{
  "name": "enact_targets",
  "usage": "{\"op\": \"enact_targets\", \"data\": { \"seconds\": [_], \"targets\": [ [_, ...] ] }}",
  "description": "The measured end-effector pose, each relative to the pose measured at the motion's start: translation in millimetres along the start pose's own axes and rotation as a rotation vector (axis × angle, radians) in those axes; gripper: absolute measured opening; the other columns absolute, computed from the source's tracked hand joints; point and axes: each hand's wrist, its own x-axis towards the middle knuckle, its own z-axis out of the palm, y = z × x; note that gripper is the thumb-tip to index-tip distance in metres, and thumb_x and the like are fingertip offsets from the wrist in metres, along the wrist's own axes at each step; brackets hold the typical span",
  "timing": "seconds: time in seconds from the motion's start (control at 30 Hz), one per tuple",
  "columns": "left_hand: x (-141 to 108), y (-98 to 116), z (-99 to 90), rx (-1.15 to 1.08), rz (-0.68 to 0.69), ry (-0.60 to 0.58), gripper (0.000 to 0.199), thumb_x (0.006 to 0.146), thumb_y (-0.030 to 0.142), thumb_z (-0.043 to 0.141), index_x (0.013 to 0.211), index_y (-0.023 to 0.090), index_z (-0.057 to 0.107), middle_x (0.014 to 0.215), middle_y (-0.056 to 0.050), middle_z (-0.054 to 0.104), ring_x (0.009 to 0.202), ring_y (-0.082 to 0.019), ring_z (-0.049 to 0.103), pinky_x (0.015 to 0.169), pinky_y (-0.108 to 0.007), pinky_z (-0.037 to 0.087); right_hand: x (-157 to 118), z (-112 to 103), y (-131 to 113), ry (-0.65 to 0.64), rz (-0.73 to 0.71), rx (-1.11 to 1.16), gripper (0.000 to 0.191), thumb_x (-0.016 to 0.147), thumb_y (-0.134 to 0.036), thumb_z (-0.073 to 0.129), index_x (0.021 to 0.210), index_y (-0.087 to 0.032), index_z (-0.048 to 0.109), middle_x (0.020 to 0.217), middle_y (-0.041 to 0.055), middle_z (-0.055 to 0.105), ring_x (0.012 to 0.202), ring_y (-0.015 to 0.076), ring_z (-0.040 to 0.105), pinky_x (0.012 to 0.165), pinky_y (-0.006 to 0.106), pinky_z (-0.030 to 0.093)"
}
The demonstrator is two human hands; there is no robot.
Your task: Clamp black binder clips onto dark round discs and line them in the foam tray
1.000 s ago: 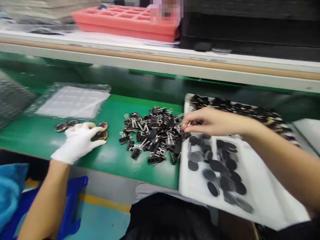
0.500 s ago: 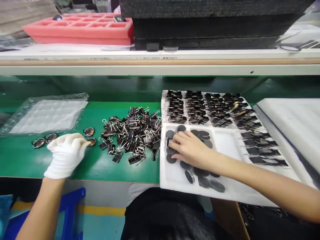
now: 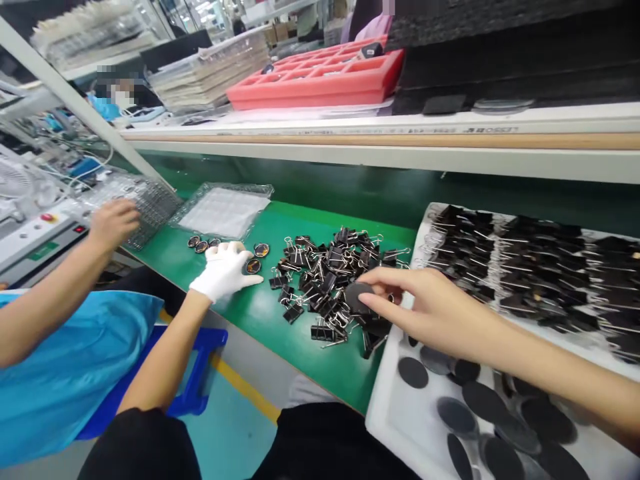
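My right hand (image 3: 407, 293), bare, pinches a round black disc (image 3: 357, 298) between thumb and fingers above a pile of black binder clips (image 3: 325, 273). My left hand (image 3: 223, 270) wears a white glove; its thumb and fingers are apart over the green bench. Small round parts with dark, orange-flecked faces lie about it. One such round part (image 3: 253, 267) rests between its thumb and forefinger, and another round part (image 3: 261, 250) sits just beyond. More black discs (image 3: 413, 373) lie loose in a white foam tray (image 3: 385, 407) below my right forearm.
Rows of clipped pieces (image 3: 545, 260) fill the far part of the white tray. A clear plastic tray (image 3: 225, 210) lies at the bench's back. Above runs a shelf with a red foam tray (image 3: 315, 80). A co-worker's hand (image 3: 115, 223) reaches toward stacked clear trays (image 3: 145, 200) on the left.
My view has swung left, bringing a co-worker's arm into sight. My right hand has left the loose discs with one disc held, over the clips. My left fingers have spread apart.
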Motion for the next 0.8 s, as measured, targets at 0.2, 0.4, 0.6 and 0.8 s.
{"op": "enact_targets", "data": {
  "seconds": [0.2, 0.4, 0.6, 0.8],
  "targets": [
    [11, -5, 19.2, -0.035, 0.004, 0.031, 0.052, 0.081, 0.069, 0.07, 0.099, 0.02, 0.073, 0.12, -0.014, 0.066, 0.115, -0.038, 0.056, 0.102, -0.055, 0.034, 53, 15, 1, -0.065, 0.072, 0.279, 0.026, 0.093, -0.043, 0.057, 0.096, -0.021, 0.071, 0.077, 0.0009, 0.067, 0.07, 0.017, 0.06, 0.063, 0.03, 0.045],
    [6, 32, -21.6, -0.277, 0.113, 0.437, 0.051, 0.086, 0.06, 0.072, 0.113, 0.018, 0.065, 0.114, -0.012, 0.073, 0.105, -0.029, 0.067, 0.096, -0.043, 0.046, 59, 22, 5, 0.03, 0.152, 0.591, 0.029, 0.086, -0.046, 0.07, 0.095, -0.019, 0.075, 0.088, 0.0052, 0.075, 0.08, 0.0177, 0.067, 0.069, 0.03, 0.053],
    [25, 130, -85.3, -0.38, 0.383, 0.398, 0.041, 0.086, 0.056, 0.071, 0.106, 0.021, 0.065, 0.092, -0.005, 0.075, 0.086, -0.026, 0.073, 0.078, -0.036, 0.05, 42, 6, 9, 0.441, -0.155, 0.355, 0.017, 0.089, -0.037, 0.074, 0.1, -0.023, 0.077, 0.097, 0.0067, 0.079, 0.087, 0.0214, 0.074, 0.082, 0.038, 0.062],
    [39, 172, -93.2, -0.804, 0.434, 0.335, 0.04, 0.079, 0.055, 0.077, 0.101, 0.024, 0.064, 0.083, 0.001, 0.073, 0.073, -0.019, 0.071, 0.065, -0.03, 0.049, 5, -20, 31, 0.297, -0.524, -0.288, 0.038, 0.099, -0.012, 0.048, 0.117, -0.029, 0.077, 0.128, 0.0096, 0.075, 0.118, 0.0262, 0.071, 0.096, 0.047, 0.061]
  ]
}}
